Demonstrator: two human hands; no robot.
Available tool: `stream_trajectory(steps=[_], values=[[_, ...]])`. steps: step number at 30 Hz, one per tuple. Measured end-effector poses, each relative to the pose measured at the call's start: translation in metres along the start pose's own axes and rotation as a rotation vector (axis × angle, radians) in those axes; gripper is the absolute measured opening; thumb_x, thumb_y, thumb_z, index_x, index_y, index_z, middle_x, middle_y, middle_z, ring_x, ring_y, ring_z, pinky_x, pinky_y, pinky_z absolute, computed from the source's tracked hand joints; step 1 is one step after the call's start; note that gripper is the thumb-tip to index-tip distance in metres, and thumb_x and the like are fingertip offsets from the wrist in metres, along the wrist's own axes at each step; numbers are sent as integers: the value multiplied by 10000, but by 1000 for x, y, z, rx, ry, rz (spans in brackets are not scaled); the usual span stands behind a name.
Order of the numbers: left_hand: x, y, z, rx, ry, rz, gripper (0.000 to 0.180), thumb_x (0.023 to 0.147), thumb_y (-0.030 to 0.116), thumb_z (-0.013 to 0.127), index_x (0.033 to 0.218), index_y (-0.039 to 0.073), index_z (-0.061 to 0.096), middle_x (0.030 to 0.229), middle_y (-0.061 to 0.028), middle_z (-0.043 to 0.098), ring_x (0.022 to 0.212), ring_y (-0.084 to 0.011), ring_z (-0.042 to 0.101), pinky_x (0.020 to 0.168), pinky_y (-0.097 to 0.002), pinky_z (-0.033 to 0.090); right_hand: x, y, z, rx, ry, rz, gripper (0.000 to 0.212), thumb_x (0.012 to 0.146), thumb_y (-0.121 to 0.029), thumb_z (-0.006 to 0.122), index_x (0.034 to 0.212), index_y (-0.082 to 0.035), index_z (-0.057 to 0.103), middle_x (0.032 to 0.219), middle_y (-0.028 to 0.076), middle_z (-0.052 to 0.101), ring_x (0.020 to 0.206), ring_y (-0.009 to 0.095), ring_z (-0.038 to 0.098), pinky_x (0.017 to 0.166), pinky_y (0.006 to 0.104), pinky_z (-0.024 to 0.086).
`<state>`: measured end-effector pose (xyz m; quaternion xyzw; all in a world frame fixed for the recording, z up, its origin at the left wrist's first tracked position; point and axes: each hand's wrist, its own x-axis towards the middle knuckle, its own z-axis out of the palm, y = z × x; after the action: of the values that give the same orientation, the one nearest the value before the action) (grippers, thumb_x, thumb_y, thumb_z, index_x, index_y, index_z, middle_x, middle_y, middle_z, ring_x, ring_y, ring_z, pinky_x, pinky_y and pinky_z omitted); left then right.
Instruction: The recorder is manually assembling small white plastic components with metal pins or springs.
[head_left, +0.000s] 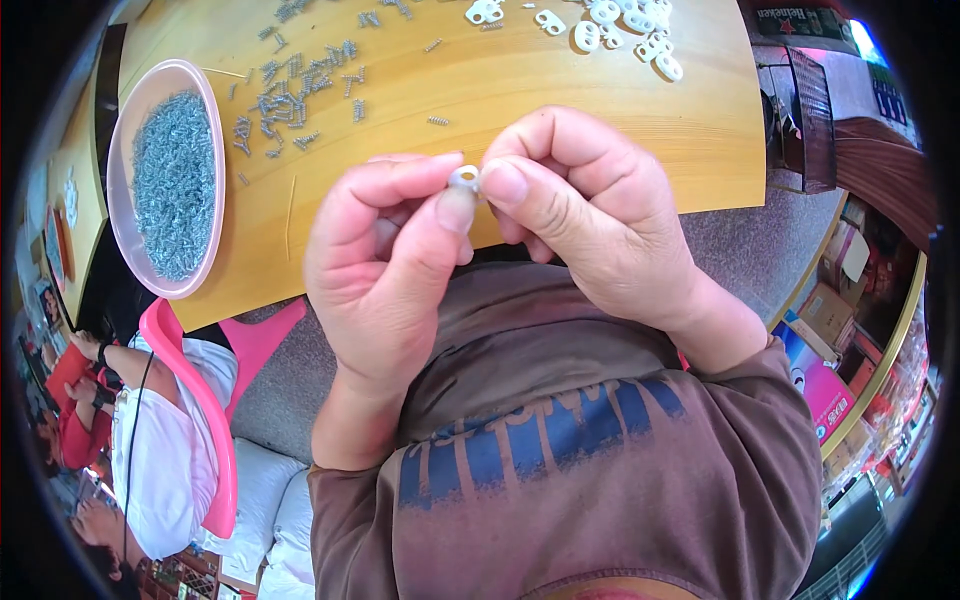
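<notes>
Between the thumb and index finger of my left hand (385,250) is a small white plastic piece with a hole (465,177). My right hand (590,200) meets it from the other side, its thumb and index finger pinched at the piece's edge; whether a spring sits between those fingertips is hidden. Both hands are held over the near edge of the wooden table (400,100). Loose small metal springs (290,95) lie scattered beyond my left hand, one lone spring (437,121) just past the fingers. White plastic pieces with holes (625,25) lie in a group at the far right.
A pink oval basin (215,200) full of small metal springs stands at the table's left. Thin yellow sticks (291,215) lie near it. Below is a pink plastic chair (215,440), with a person in white beside it. Boxes fill a shelf (840,290) at right.
</notes>
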<state>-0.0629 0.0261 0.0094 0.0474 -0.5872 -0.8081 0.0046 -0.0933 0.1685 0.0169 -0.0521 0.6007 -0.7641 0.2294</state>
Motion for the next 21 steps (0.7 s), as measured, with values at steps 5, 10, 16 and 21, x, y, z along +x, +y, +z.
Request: stream_trajectory(steps=[5,10,16,21], values=[[0,1,-2,-199,75,-109,178,782,-9,573,953,-22,530,819,-68,585,612,-57,499,539,-157,414,-2,-6,4,131,-47,11,176,872,-177,499,932,-13,518,787,2,539,693,31,482,595,157,392],[0,1,-2,-198,76,-114,178,782,-5,573,953,-25,528,825,-69,580,614,-58,499,535,-158,413,-4,-7,1,59,-29,-1,196,864,-139,504,993,8,502,867,24,537,779,55,498,669,180,404],[-1,1,-3,-184,55,-108,169,780,-21,562,946,-28,530,866,-72,556,621,-59,491,541,-160,405,-1,-6,-2,-455,-11,-286,117,825,-70,549,905,15,541,850,41,549,765,78,507,670,191,402],[-5,-4,-1,-72,47,-62,159,781,-45,540,939,-33,528,895,-81,534,617,-60,481,550,-162,396,0,1,-2,-279,1,-178,79,823,-69,550,834,9,556,750,48,562,685,91,539,601,210,428]])
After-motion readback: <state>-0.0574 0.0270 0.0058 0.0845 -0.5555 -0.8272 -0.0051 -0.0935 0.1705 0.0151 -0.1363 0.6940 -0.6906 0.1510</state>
